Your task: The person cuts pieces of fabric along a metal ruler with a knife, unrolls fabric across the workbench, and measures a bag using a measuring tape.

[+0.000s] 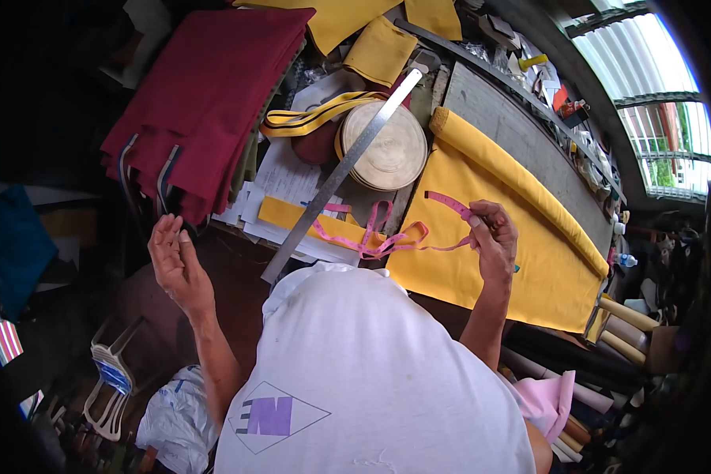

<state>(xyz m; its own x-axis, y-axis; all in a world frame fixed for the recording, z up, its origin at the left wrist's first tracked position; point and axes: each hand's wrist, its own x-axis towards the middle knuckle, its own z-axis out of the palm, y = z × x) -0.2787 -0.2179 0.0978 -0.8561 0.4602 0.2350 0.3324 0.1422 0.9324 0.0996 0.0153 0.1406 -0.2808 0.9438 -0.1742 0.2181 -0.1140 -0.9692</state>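
My right hand (494, 241) pinches a pink measuring tape (448, 203) near one end, over the yellow fabric (482, 229). The rest of the tape lies in loose loops to the left, on papers and a yellow strip (280, 212). Raised at the left, my left hand (180, 265) has its fingers apart and holds nothing; it is just below the folded dark red fabric (205, 79). Between the hands a metal ruler (347, 162) lies slanted across a round roll of pale band (383, 146).
A yellow striped strap (316, 117) loops beside the roll. Long metal bar (521, 99) runs along the table's far edge, near clutter. Fabric rolls (628, 316) stick out at the right. A plastic chair (112, 379) and a white bag (178, 423) are at lower left.
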